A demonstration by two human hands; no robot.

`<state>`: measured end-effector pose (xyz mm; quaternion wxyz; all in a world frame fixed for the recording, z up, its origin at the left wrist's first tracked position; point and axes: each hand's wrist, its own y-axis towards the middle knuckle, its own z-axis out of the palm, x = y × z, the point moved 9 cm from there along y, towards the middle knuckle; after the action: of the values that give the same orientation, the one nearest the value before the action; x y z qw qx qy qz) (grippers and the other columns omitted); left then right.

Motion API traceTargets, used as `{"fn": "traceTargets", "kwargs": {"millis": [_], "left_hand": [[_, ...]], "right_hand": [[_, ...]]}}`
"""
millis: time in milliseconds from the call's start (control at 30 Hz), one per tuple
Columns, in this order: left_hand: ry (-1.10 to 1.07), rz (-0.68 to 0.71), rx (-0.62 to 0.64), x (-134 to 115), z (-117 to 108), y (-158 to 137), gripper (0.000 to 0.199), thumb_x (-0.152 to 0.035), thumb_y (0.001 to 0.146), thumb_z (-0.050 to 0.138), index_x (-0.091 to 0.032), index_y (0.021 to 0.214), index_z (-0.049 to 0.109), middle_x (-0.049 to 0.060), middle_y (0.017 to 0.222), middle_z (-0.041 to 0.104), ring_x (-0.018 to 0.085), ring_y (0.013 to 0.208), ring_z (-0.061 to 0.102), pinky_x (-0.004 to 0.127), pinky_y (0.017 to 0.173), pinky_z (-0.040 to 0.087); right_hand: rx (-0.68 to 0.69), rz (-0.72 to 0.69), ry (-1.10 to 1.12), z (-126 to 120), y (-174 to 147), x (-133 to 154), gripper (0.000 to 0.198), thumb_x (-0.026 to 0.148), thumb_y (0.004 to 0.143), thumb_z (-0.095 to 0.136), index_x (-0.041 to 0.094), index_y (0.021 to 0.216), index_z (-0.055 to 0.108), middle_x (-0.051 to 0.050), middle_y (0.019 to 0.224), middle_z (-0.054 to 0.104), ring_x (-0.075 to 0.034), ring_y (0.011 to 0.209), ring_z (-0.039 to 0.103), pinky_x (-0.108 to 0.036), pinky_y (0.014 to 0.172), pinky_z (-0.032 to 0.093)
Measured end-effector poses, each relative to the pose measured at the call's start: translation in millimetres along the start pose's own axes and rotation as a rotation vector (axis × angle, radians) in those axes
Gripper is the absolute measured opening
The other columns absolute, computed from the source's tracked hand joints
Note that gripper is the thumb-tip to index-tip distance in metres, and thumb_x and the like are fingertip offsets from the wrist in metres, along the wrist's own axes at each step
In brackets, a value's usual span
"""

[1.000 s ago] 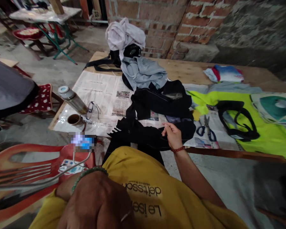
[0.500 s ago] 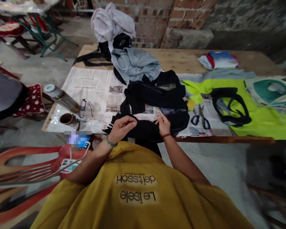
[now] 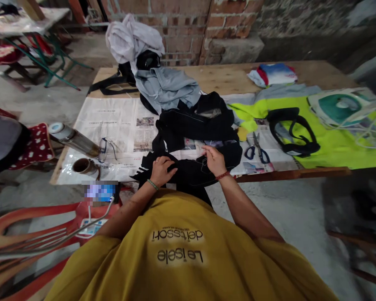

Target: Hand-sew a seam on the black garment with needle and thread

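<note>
A black garment [image 3: 192, 172] with white stripes at its left end lies along the table's front edge. My left hand [image 3: 162, 170] rests on that end, its fingers bent and closed on the cloth. Just above the garment's right part, my right hand [image 3: 215, 161] is closed in a pinch. A fine pale thread [image 3: 203, 165] loops below its fingers; whether a needle is there too is too small to tell. Scissors [image 3: 256, 150] with dark blue handles lie partly open to the right of this hand.
On the newspaper [image 3: 106, 121] at left stand a bottle [image 3: 75, 140], a brown cup [image 3: 85, 166] and glasses [image 3: 106, 149]. A grey garment [image 3: 167, 88] is piled behind. To the right are a black band [image 3: 293, 131], yellow-green cloth [image 3: 341, 150] and an iron [image 3: 340, 108]. A phone [image 3: 100, 192] lies left, on a red chair [image 3: 65, 213].
My left hand has come down from above the garment onto its cloth. My right hand keeps its pinch, and the thread below it now shows. The camera view has shifted a little.
</note>
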<state>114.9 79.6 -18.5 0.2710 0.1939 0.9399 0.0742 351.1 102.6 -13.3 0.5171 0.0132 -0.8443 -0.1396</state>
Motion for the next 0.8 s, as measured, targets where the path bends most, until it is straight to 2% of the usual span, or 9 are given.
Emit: {"fn": "traceTargets", "kwargs": {"millis": [67,133,233,300,400,467,600,700,800], "left_hand": [[0.026,-0.023,0.017,5,3,-1,0.021,-0.035,0.08,0.067,-0.022,0.096,0.071,0.008,0.107,0.063,0.024,0.101,0.054,0.039,0.086,0.041],[0.033,-0.032,0.031,7,5,0,0.019,-0.033,0.08,0.067,-0.022,0.095,0.072,0.007,0.107,0.063,0.024,0.101,0.054,0.038,0.085,0.04],[0.029,-0.026,0.045,7,9,1,0.014,-0.029,0.081,0.066,-0.024,0.091,0.072,0.006,0.105,0.064,0.023,0.1,0.054,0.038,0.084,0.038],[0.022,-0.023,0.054,6,11,2,0.01,-0.026,0.082,0.064,-0.024,0.087,0.073,0.005,0.103,0.064,0.022,0.099,0.054,0.038,0.084,0.037],[0.009,-0.016,0.06,5,11,2,0.011,-0.024,0.084,0.061,-0.024,0.084,0.072,0.005,0.102,0.065,0.021,0.099,0.054,0.037,0.083,0.036],[0.002,-0.007,0.055,2,9,3,0.011,-0.024,0.085,0.06,-0.023,0.084,0.071,0.005,0.103,0.065,0.021,0.1,0.054,0.037,0.084,0.036],[-0.005,0.031,0.032,-9,2,7,0.013,-0.024,0.088,0.057,-0.022,0.084,0.069,0.005,0.105,0.065,0.021,0.103,0.052,0.038,0.087,0.035],[-0.012,0.066,0.006,-16,-2,9,0.013,-0.025,0.088,0.056,-0.022,0.084,0.068,0.005,0.11,0.065,0.021,0.107,0.052,0.038,0.089,0.034],[-0.016,0.053,-0.008,-13,-4,8,0.012,-0.025,0.088,0.056,-0.022,0.085,0.067,0.005,0.111,0.065,0.021,0.107,0.053,0.038,0.091,0.033]], "right_hand": [[0.099,-0.119,-0.141,8,1,15,0.024,0.023,0.086,0.044,0.022,0.092,0.067,-0.005,0.087,0.065,-0.018,0.084,0.061,-0.033,0.084,0.049],[0.203,-0.178,-0.244,23,-1,23,0.02,0.018,0.082,0.047,0.02,0.087,0.067,-0.007,0.087,0.065,-0.019,0.084,0.06,-0.033,0.084,0.049],[0.324,-0.202,-0.347,47,-6,27,0.012,0.022,0.078,0.058,0.018,0.085,0.067,-0.007,0.085,0.064,-0.019,0.081,0.059,-0.033,0.081,0.048],[0.386,-0.205,-0.383,60,-9,27,0.015,0.027,0.074,0.066,0.018,0.086,0.067,-0.007,0.085,0.064,-0.019,0.08,0.058,-0.033,0.08,0.048],[0.434,-0.169,-0.375,68,-9,20,0.008,0.023,0.071,0.068,0.019,0.078,0.067,-0.006,0.082,0.064,-0.018,0.079,0.058,-0.032,0.079,0.046],[0.399,-0.13,-0.309,61,-6,16,0.001,0.019,0.072,0.065,0.019,0.072,0.065,-0.004,0.078,0.063,-0.017,0.076,0.058,-0.031,0.076,0.046],[0.262,-0.139,-0.178,27,0,18,0.005,0.025,0.073,0.064,0.02,0.072,0.063,-0.002,0.077,0.062,-0.016,0.075,0.058,-0.029,0.073,0.046],[0.203,-0.176,-0.179,5,-1,25,0.007,0.028,0.075,0.062,0.021,0.072,0.062,-0.002,0.076,0.061,-0.016,0.074,0.057,-0.03,0.073,0.046],[0.173,-0.211,-0.192,-7,-6,33,0.006,0.027,0.075,0.061,0.021,0.072,0.06,-0.003,0.077,0.061,-0.017,0.076,0.057,-0.032,0.075,0.047]]}}
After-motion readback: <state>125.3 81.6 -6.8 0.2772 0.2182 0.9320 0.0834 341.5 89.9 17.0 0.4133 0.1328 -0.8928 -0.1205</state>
